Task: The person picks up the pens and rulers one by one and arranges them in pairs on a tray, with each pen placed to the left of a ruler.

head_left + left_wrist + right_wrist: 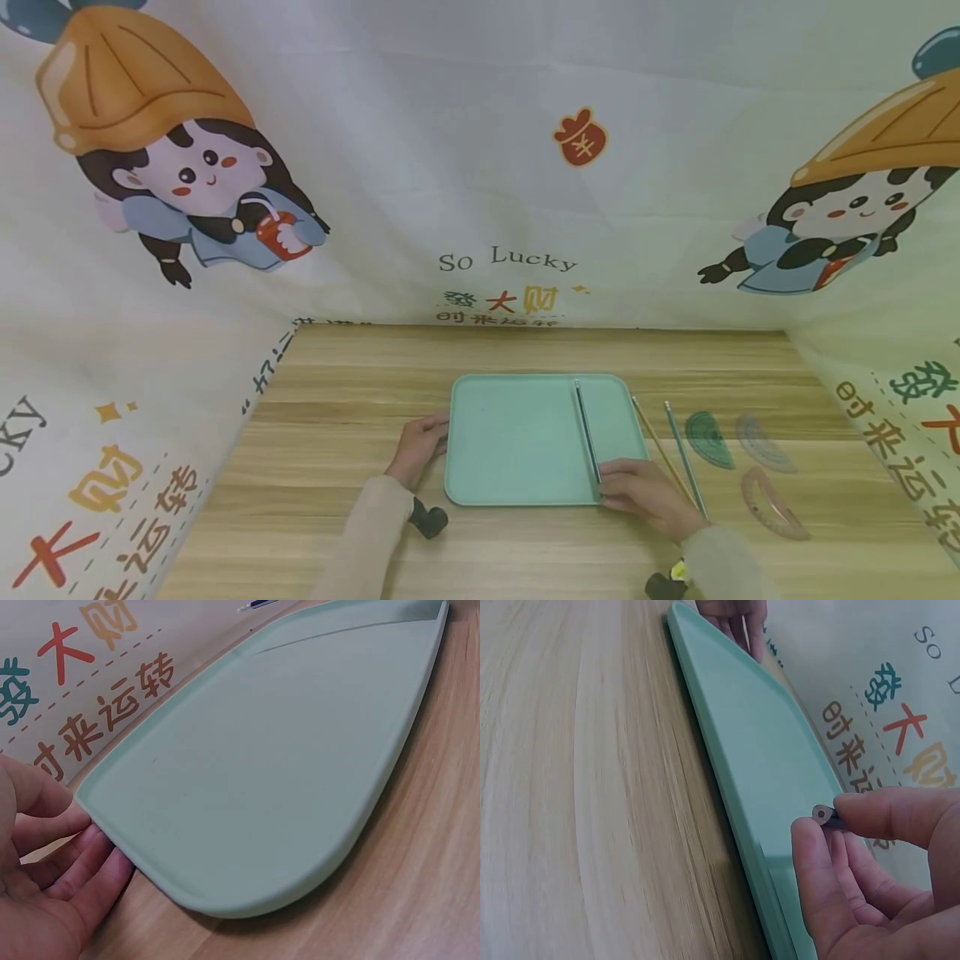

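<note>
A dark pencil [587, 429] lies lengthwise over the right part of a mint-green tray [517, 442]. My right hand [648, 496] pinches its near end between thumb and fingers, at the tray's front right. The right wrist view shows the flat, unsharpened end of that pencil [821, 814], with its round core. At the tray's left side, my left hand [416, 448] touches the rim with its fingertips. In the left wrist view, the fingers [94, 859] lie against the tray's edge, and the thumb sits above them near the corner.
Right of the tray lie a yellow pencil [663, 450] and a teal pencil [684, 458]. Farther right are a green protractor [708, 439], a clear protractor [763, 443] and a pink protractor [772, 504]. A printed cloth [480, 192] encloses the wooden table [360, 367] at the back and sides.
</note>
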`<state>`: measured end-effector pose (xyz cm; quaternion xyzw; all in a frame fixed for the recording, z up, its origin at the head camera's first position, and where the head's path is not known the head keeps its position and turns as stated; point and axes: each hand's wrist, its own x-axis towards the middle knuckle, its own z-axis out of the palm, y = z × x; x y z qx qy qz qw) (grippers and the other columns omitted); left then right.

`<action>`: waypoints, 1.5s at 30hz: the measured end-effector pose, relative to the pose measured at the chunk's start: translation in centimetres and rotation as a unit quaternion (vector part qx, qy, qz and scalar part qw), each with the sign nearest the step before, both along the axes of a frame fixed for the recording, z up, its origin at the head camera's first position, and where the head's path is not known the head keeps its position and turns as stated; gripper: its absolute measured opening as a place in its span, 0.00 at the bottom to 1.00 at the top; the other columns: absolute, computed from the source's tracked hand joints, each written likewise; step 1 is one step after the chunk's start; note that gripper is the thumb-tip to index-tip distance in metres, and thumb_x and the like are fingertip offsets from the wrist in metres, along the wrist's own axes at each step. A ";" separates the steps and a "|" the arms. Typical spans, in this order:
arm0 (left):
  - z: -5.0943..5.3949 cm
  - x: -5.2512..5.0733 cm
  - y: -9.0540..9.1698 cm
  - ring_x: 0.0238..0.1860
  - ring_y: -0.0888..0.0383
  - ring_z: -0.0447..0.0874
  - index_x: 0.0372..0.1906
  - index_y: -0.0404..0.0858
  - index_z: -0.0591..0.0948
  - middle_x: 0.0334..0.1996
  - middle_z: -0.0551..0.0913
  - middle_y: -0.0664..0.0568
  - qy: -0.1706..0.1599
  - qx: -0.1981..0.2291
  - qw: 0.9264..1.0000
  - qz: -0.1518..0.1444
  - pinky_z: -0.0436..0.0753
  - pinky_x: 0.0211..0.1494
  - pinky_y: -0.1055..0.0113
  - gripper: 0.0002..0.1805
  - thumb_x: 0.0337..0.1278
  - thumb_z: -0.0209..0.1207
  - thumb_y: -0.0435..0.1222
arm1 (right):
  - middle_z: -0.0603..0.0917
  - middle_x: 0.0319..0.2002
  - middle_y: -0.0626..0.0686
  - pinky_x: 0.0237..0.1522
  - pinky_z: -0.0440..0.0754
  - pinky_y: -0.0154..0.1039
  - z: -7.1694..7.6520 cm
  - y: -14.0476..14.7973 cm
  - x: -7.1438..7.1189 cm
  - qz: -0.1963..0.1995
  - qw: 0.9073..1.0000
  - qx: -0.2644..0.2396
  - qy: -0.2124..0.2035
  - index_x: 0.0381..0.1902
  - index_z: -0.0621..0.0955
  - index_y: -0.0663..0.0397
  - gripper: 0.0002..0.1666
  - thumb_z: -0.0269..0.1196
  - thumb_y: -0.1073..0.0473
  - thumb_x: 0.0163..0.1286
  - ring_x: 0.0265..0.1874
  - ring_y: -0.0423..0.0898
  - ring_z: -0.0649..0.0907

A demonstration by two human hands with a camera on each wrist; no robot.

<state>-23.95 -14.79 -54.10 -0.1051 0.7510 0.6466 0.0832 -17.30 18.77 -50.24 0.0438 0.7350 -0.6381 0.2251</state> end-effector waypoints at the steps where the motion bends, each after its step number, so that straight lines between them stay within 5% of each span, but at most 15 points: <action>1: 0.0 0.0 0.0 0.59 0.44 0.77 0.57 0.29 0.76 0.60 0.75 0.35 0.001 0.001 1.000 0.000 0.85 0.56 0.65 0.18 0.67 0.49 0.33 | 0.80 0.42 0.59 0.46 0.88 0.36 0.0 -0.3 0.0 0.002 1.000 -0.004 -0.001 0.56 0.67 0.83 0.29 0.61 0.70 0.60 0.35 0.41 0.84; 29: 0.5 0.3 0.2 0.56 0.45 0.80 0.58 0.29 0.75 0.59 0.76 0.35 -0.007 -0.006 1.000 0.000 0.84 0.58 0.64 0.19 0.69 0.48 0.34 | 0.80 0.35 0.54 0.44 0.89 0.35 -0.7 -7.0 -1.0 0.032 0.995 -0.097 0.005 0.50 0.72 0.80 0.26 0.64 0.68 0.57 0.33 0.40 0.84; 36: 0.9 0.7 0.0 0.49 0.51 0.84 0.57 0.28 0.76 0.56 0.78 0.35 0.017 -0.004 1.000 -0.010 0.86 0.54 0.66 0.19 0.67 0.49 0.34 | 0.79 0.36 0.54 0.44 0.89 0.36 -0.6 -9.0 -1.0 0.019 0.997 -0.074 -0.011 0.54 0.68 0.83 0.26 0.60 0.72 0.60 0.32 0.40 0.83; 45: 0.2 0.2 0.1 0.53 0.46 0.82 0.58 0.28 0.75 0.58 0.76 0.34 -0.001 -0.001 1.000 0.002 0.85 0.57 0.63 0.19 0.68 0.49 0.33 | 0.80 0.33 0.52 0.41 0.89 0.34 -1.3 -10.6 -1.4 0.010 0.996 -0.084 -0.018 0.53 0.69 0.82 0.24 0.59 0.73 0.60 0.30 0.39 0.83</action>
